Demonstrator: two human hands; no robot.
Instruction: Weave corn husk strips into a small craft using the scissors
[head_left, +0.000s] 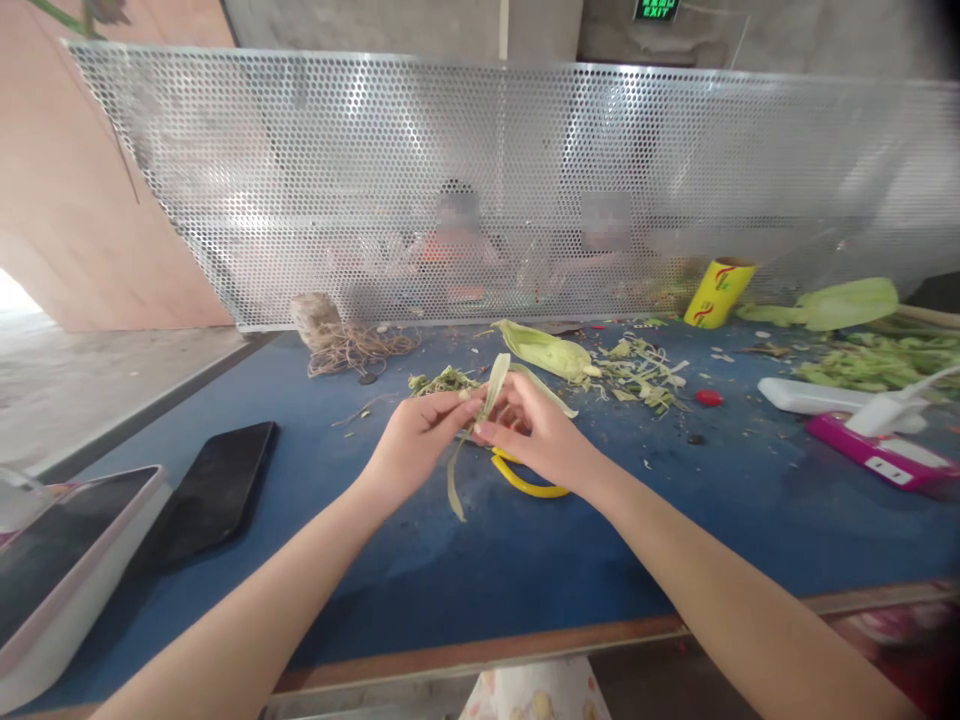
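My left hand (424, 435) pinches a pale green strip of corn husk (495, 385) between thumb and finger, above the middle of the table. The fingers of my right hand (544, 425) close on the same strip from the other side. One end of it points up and the other hangs toward the tabletop. Just below my right hand lies a yellow loop-shaped handle (532, 488), its remaining part hidden. Behind my hands rest a whole green corn husk (544, 350), a small pile of greenish scraps (442, 381) and a heap of shredded husk (641, 375).
A perforated metal screen (360, 180) borders the blue table (420, 590); two people sit behind it. Left are a black phone (221, 480), a white-rimmed tray (112, 570) and tangled twine (356, 348). Right are a yellow roll (718, 293), a purple power strip (874, 452) and more husks (847, 303).
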